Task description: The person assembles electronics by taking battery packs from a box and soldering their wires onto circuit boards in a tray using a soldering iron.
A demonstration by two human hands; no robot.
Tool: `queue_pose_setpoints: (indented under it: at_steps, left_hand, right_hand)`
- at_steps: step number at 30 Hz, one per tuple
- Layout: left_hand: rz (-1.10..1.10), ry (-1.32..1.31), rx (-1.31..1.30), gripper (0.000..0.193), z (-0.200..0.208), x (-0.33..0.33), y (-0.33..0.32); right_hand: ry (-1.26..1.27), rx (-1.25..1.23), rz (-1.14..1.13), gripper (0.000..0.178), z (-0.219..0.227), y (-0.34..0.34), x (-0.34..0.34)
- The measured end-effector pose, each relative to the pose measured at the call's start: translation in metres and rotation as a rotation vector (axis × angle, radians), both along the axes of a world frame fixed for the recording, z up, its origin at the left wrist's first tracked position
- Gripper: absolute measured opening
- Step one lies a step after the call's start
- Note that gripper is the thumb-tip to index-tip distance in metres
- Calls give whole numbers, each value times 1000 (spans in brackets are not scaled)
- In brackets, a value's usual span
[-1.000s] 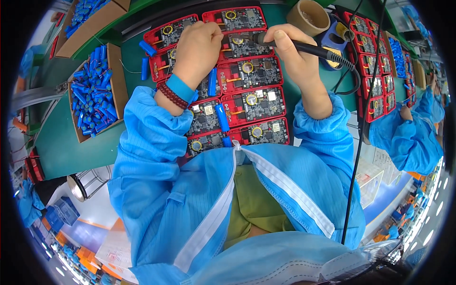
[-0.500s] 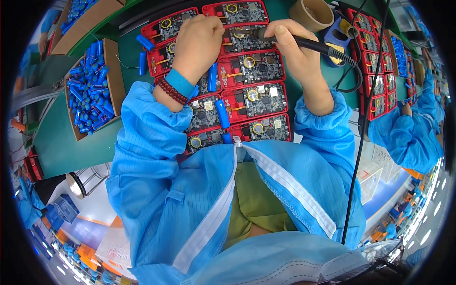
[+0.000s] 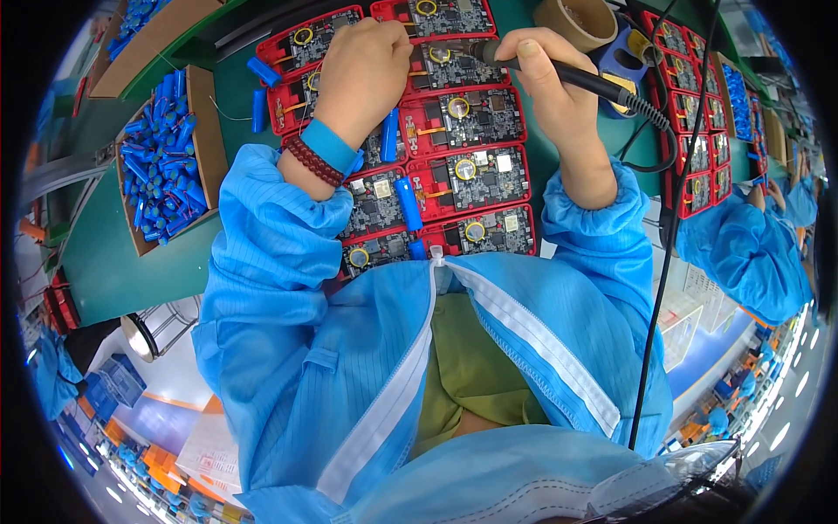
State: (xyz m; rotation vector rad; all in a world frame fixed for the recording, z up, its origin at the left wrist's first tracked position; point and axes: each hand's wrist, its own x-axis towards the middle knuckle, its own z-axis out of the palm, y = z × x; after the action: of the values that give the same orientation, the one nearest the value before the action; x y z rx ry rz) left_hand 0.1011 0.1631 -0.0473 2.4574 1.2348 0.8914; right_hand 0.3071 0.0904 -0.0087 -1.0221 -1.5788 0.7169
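Note:
My right hand [image 3: 559,92] grips a soldering iron [image 3: 594,83] by its black handle. The iron's front end points left over a circuit board [image 3: 449,65] in a red tray, which carries a round cell ringed in yellow. My left hand [image 3: 367,79] is closed, knuckles up, at the left edge of that board; its fingertips are hidden, so I cannot tell what they pinch. More boards in red trays [image 3: 467,179] lie in two columns under my hands. Blue cylindrical batteries [image 3: 408,204] rest on some of them, one [image 3: 389,135] just below my left wrist.
An open cardboard box [image 3: 207,144] full of blue batteries stands on the green table [image 3: 113,262] at left. Right of the boards are a blue soldering-iron stand [image 3: 621,59] and a brown round container [image 3: 576,22]. A black cable [image 3: 668,227] hangs at right, near more red trays [image 3: 696,196].
My right hand has shifted slightly right with the soldering iron, drawing its front end away from the round cell. My left hand stays in nearly the same place.

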Motion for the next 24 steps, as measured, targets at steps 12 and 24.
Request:
queue_pose_setpoints:
  at_steps: [12, 24]
  left_hand:
    - [40, 16, 0, 11, 3, 2, -2]
    - [-60, 6, 75, 9, -2, 0, 5]
  right_hand:
    - [-24, 6, 6, 21, 2, -3, -4]
    - [-15, 83, -2, 27, -5, 4, -3]
